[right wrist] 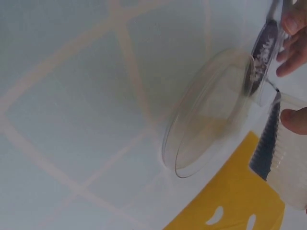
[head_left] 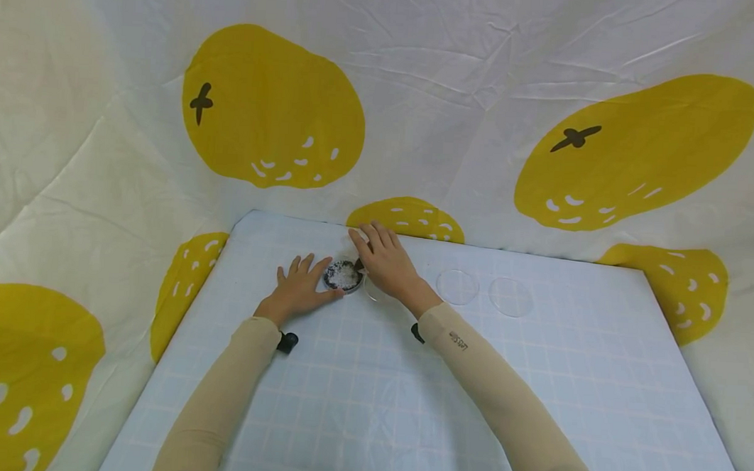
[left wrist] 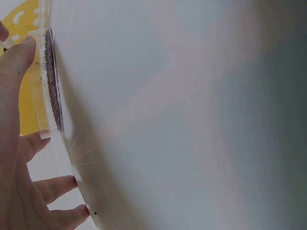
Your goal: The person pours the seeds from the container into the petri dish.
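Note:
A clear petri dish (head_left: 343,276) with dark, soil-like material and white granules in it lies on the table. My left hand (head_left: 300,288) holds this dish at its side between thumb and forefinger, the other fingers spread on the tabletop. The left wrist view shows the dish's dark layer (left wrist: 52,81) edge-on beside the thumb. My right hand (head_left: 388,264) grips a translucent ribbed cup (right wrist: 288,158), tilted close to the filled dish's edge, with dark material inside near its mouth. An empty clear dish (right wrist: 206,120) lies just right of the filled one, partly under the right forearm side.
Two more clear round dishes, a nearer one (head_left: 457,287) and a farther one (head_left: 511,297), lie to the right on the pale blue checked tabletop (head_left: 368,406). A white cloth with yellow fruit prints (head_left: 275,109) hangs behind the table's back edge.

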### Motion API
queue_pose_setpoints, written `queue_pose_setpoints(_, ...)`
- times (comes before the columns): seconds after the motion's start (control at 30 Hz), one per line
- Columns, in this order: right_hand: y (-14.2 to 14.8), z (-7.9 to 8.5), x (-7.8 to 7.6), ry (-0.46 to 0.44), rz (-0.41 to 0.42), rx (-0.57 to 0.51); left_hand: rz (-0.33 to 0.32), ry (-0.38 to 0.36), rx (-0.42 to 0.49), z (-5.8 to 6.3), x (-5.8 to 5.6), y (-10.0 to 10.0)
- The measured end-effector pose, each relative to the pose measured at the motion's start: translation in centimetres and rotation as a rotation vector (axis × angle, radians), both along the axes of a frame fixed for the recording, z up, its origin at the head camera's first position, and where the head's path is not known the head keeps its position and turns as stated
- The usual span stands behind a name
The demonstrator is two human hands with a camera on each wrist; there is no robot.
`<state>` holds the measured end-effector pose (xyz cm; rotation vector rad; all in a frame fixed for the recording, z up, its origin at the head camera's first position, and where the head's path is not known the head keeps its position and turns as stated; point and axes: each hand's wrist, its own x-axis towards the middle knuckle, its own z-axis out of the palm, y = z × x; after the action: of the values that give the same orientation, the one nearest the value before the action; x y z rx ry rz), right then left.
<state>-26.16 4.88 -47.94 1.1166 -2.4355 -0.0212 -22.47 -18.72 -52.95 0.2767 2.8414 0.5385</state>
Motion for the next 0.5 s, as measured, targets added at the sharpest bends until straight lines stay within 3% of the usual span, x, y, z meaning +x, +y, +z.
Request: queue_pose_setpoints(0.5,-0.23,-0.30,0.01,0.001,0.007,-0.006,0.002,-0.002,-0.017,-0.20,-0.27,-0.09)
